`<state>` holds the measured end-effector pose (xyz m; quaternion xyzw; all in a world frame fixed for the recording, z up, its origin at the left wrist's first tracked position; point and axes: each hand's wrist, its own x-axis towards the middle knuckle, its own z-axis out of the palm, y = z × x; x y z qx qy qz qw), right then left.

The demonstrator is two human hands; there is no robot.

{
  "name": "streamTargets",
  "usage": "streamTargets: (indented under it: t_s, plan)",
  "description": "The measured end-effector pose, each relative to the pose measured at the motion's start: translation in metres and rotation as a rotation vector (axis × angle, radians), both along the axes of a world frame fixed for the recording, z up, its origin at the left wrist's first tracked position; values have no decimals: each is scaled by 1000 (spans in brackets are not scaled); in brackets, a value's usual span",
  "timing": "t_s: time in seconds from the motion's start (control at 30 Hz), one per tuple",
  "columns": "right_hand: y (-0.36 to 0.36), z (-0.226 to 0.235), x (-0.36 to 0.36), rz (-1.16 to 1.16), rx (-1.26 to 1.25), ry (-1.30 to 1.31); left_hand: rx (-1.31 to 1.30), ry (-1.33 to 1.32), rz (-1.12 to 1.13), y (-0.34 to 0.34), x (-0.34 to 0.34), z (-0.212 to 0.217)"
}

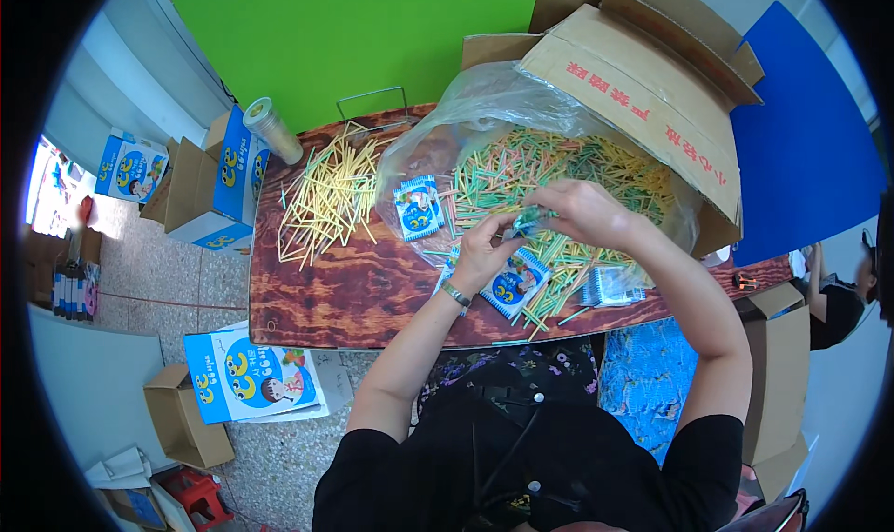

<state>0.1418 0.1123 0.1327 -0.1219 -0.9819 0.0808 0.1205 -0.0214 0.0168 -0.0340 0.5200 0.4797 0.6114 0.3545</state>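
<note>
Black sleeves come up from the lower edge, and both hands meet over the dark wooden table (345,290). The left hand (484,248) and the right hand (582,211) pinch one small blue-and-white packet (529,220) between them, fingers clenched on its edges, just above the heap. My guess is that the packet is being filled with sticks or closed up (the opening itself is too small to make out). The next move would call for a steady hold on the thin wrapper and a neat gather of sticks. Below the hands lies another packet (514,285), with more (418,206) to the left. Beyond, coloured sticks (559,169) spill over a clear plastic bag (484,99), partly hidden by the hands. A loose yellow pile (328,197) lies left, and a cardboard box (652,76) stands behind.
</note>
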Motion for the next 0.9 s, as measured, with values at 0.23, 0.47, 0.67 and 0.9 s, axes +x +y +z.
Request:
streamTargets:
  t_s: [0.23,0.47,0.67,0.9]
  plan:
    - [-14,-25,-29,-34,32,99,89,253,80,-18,-35,14]
    - [-18,-35,-47,-8,12,330,-100,121,152,-36,-73,28]
    - [-23,-55,-70,-32,-222,428,-16,186,185,-42,-95,25]
    - [-58,-120,-74,-217,-74,-108,-195,-1,320,-32,-140,-9]
